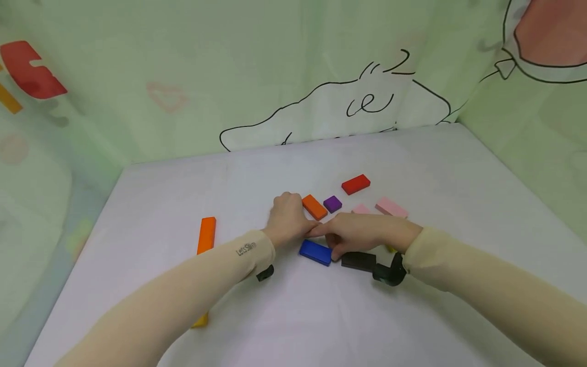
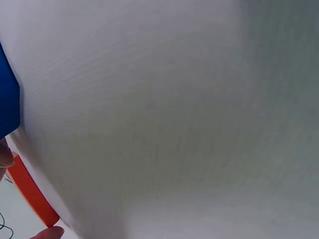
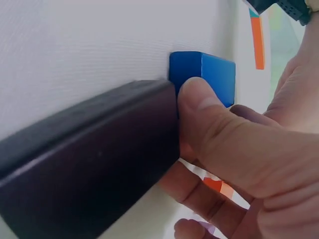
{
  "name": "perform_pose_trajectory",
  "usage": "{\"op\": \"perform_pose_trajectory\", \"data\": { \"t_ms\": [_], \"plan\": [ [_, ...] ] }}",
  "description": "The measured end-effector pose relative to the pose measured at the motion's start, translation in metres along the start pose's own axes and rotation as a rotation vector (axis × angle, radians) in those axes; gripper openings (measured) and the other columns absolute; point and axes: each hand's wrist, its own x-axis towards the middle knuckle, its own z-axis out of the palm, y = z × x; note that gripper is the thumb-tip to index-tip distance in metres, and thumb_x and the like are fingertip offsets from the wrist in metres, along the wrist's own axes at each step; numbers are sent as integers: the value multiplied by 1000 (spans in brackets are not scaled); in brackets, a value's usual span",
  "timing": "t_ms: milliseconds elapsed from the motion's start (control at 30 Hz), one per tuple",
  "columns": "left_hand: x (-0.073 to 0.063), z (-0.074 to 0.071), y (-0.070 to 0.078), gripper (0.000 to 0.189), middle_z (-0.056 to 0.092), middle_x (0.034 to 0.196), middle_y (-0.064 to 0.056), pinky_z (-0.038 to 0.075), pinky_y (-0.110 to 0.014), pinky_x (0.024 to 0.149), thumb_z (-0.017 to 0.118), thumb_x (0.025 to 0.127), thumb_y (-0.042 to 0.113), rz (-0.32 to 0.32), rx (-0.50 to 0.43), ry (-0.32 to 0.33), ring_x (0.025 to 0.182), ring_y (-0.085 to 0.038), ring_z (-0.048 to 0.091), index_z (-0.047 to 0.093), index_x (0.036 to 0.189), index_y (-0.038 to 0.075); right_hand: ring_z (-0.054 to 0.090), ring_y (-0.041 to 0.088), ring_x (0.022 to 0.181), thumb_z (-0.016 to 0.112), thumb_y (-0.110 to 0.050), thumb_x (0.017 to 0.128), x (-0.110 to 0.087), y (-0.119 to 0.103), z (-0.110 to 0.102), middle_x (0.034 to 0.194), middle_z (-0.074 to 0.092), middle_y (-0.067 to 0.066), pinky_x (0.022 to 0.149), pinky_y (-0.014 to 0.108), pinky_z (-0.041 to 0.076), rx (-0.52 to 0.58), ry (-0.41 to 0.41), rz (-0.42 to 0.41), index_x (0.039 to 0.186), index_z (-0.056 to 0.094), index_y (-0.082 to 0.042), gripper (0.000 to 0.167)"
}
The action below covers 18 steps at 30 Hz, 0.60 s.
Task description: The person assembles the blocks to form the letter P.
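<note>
Near the middle of the table, my left hand point(image 1: 288, 218) is at an orange block point(image 1: 314, 207), its thumb and a finger at the block's two ends. Part of that block shows low in the left wrist view, with fingertips by its ends. My right hand point(image 1: 362, 230) holds a blue block point(image 1: 315, 253), the thumb on its right end and the index finger reaching along its far side. Right beside that thumb lies a black block point(image 3: 99, 159). The two hands meet at the left thumb and right index finger.
Behind the hands lie a purple block point(image 1: 332, 204), a red block point(image 1: 355, 184) and pink blocks point(image 1: 391, 208), one partly covered. A long orange piece point(image 1: 207, 235) and a yellow piece point(image 1: 200, 321) are at the left. Printed curtains stand around the white table point(image 1: 174, 193).
</note>
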Motion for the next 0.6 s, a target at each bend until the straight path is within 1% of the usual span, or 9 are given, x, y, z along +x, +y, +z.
{"op": "perform_pose_trajectory", "data": {
  "t_ms": [167, 367, 500, 567, 600],
  "plan": [
    [1, 1, 1, 46, 62, 100, -13, 50, -31, 72, 84, 84, 36, -7, 8, 8, 95, -26, 54, 69, 103, -3, 56, 4, 72, 76, -10, 92, 2, -5, -2, 76, 60, -7, 68, 19, 47, -10, -19, 29, 152, 50, -10, 65],
    [3, 2, 0, 48, 63, 102, -14, 54, -34, 77, 83, 85, 39, -13, 14, 9, 98, -27, 56, 69, 108, -1, 57, 4, 70, 76, -10, 91, 5, -8, -1, 75, 61, -7, 68, 19, 48, 22, -14, 36, 150, 51, -10, 64],
    [4, -2, -3, 45, 63, 101, -12, 54, -33, 78, 83, 85, 35, 6, -4, -3, 95, -25, 57, 68, 108, -1, 58, 4, 70, 79, -15, 90, 3, -8, 1, 75, 63, -8, 69, 19, 50, 16, 30, 42, 146, 55, -9, 61],
    [5, -4, -6, 43, 63, 100, -11, 54, -32, 78, 83, 85, 32, 19, -15, -17, 93, -24, 57, 68, 108, -1, 59, 4, 70, 80, -19, 89, -1, -7, 3, 76, 65, -9, 69, 19, 51, 1, 65, 75, 144, 56, -7, 61],
    [5, -6, -8, 43, 64, 100, -11, 54, -32, 78, 83, 84, 31, 26, -17, -25, 92, -23, 57, 68, 109, -1, 60, 4, 70, 81, -21, 88, -2, -6, 4, 76, 65, -9, 69, 19, 52, -4, 86, 104, 143, 56, -7, 62]
  ]
}}
